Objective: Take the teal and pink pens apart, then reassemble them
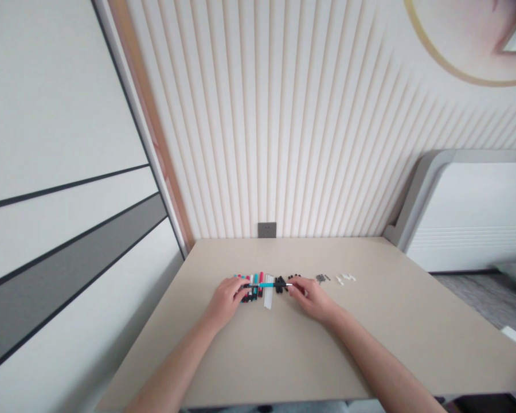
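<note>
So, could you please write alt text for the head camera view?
A person's left hand holds a blue-and-black pen crosswise, its tip at the right hand, over a beige table. On it lie colored tubes, white sticks, black parts, small gray pieces and white pieces.

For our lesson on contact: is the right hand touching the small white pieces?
Apart. The head view shows bare tabletop and grey pieces between the right hand and the white pieces.

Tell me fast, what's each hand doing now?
Left hand: closed, holding a blue-and-black pen by one end.
Right hand: closed at the pen's tip.
</note>
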Demonstrator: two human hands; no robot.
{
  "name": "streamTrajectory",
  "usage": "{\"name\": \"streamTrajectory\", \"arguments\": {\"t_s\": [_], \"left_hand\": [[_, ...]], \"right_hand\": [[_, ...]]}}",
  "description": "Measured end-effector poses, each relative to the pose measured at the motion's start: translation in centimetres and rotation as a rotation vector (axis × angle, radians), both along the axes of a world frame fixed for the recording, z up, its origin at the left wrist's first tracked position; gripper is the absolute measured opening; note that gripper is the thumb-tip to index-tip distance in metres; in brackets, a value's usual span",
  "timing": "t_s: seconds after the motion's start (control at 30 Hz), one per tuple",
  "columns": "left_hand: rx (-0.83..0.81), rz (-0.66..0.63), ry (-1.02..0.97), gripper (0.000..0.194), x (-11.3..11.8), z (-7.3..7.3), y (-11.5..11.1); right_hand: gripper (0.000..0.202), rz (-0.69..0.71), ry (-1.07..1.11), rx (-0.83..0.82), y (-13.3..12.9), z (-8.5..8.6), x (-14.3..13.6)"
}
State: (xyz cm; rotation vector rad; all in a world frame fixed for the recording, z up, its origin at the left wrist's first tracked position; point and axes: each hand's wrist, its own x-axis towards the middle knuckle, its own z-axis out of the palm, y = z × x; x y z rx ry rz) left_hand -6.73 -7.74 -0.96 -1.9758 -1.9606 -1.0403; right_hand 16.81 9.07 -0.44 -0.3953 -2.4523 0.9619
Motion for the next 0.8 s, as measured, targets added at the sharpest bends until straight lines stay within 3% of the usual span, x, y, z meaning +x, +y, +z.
{"name": "streamTrajectory", "arguments": {"t_s": [0.53, 0.8], "left_hand": [[-0.006, -0.005, -0.007, 0.014, 0.07, 0.02, -0.04], [0.016, -0.027, 0.010, 0.019, -0.11, -0.12, 0.02]], "right_hand": [[0.028, 0.018, -0.011, 0.047, 0.04, 0.14, 0.00], [0.040, 0.058, -0.038, 0.055, -0.01, 0.02, 0.25]]}}
